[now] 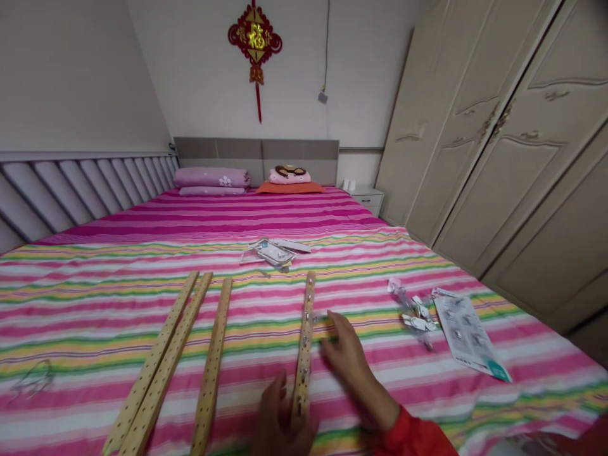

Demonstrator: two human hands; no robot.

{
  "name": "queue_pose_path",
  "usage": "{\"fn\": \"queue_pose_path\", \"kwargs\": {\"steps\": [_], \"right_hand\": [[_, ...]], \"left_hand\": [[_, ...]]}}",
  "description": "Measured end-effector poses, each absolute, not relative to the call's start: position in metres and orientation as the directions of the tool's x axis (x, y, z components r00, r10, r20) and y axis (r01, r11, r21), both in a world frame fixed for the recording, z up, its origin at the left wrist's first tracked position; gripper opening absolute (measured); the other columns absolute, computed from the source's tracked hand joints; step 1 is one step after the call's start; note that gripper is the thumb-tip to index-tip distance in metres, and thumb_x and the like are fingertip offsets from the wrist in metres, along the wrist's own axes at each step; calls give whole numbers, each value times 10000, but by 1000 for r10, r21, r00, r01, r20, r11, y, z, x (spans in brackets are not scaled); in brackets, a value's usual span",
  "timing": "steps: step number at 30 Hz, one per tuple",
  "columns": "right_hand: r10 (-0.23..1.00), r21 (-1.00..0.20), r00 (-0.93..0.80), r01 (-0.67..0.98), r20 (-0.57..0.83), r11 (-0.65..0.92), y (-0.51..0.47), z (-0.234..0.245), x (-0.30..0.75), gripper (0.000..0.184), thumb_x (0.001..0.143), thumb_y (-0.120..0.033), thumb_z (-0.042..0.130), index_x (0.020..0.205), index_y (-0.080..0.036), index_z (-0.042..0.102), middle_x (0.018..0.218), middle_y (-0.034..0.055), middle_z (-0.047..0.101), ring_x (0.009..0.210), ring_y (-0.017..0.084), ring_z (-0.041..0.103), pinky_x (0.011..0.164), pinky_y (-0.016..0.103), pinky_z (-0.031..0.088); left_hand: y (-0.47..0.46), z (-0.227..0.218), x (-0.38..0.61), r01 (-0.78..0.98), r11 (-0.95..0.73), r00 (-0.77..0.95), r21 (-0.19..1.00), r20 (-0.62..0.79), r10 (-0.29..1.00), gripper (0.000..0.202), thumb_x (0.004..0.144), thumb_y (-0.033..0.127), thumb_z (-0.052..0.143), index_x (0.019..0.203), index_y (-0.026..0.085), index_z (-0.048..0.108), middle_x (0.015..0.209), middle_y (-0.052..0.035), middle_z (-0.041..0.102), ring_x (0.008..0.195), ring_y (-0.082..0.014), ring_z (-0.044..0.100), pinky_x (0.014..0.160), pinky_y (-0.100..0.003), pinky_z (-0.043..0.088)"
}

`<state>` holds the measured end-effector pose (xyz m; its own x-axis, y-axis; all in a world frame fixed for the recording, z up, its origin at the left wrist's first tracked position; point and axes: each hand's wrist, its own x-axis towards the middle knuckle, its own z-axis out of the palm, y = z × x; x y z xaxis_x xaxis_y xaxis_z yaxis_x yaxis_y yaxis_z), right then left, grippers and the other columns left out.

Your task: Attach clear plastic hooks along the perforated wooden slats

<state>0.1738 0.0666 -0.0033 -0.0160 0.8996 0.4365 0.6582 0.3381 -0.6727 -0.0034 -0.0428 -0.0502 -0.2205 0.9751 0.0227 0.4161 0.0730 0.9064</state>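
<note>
A wooden slat with holes and small metal fittings (304, 342) lies lengthwise on the striped bedsheet (95, 304). My left hand (280, 421) grips its near end, thumb on the left side. My right hand (346, 358), in a red sleeve, rests on the sheet just right of the slat, fingers curled toward small metal parts beside it. Three more perforated wooden slats (209, 367) lie to the left, two of them touching side by side.
A clear plastic packet (273, 252) lies further up the bed. Small hardware bags (415, 313) and a printed instruction sheet (468, 335) lie at the right. Pillows sit at the headboard, a wardrobe (498, 158) lines the right side, and a thin wire (31, 379) lies far left.
</note>
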Motion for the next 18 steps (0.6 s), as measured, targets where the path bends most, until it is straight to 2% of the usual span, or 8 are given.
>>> {"fn": "queue_pose_path", "kwargs": {"steps": [2,5,9,13,18], "right_hand": [[896,-630,-115,673,429,388,89,-6,168,643,620,-86,535,1262,-124,506,1289,163,538,1216,301,471,1005,458,400],[887,-622,-233,642,399,448,103,-6,158,685,633,-41,505,1310,-136,448,1238,140,577,1158,266,514,960,407,433],[903,-577,-256,701,345,419,100,3,159,561,754,-68,472,1304,-176,445,1064,90,652,980,219,587,825,314,466],[898,-404,-285,818,334,410,93,11,167,264,800,-97,461,1011,-169,603,970,88,655,934,220,569,796,292,429],[925,-299,-184,910,332,288,83,19,198,128,821,-166,466,846,-170,591,845,76,640,803,210,568,681,278,409]], "left_hand": [[-49,-62,1,494,14,-207,869,102,973,942,484,403,759,1328,161,418,1269,-162,530,1179,-335,509,986,-440,447],[-55,-73,4,554,16,-166,832,91,982,1033,418,373,789,1352,159,403,1215,-161,555,1135,-352,528,952,-457,465],[-56,-78,3,561,107,-191,821,3,981,837,531,313,697,1322,174,461,1115,-129,615,1036,-306,592,843,-384,534],[-54,-81,2,569,49,-179,821,65,982,562,642,339,602,1182,185,608,1050,-129,656,956,-301,634,855,-390,532],[-53,-83,1,585,-15,-153,811,128,980,457,683,355,591,1108,200,659,996,-127,679,907,-297,655,825,-387,544]]}}
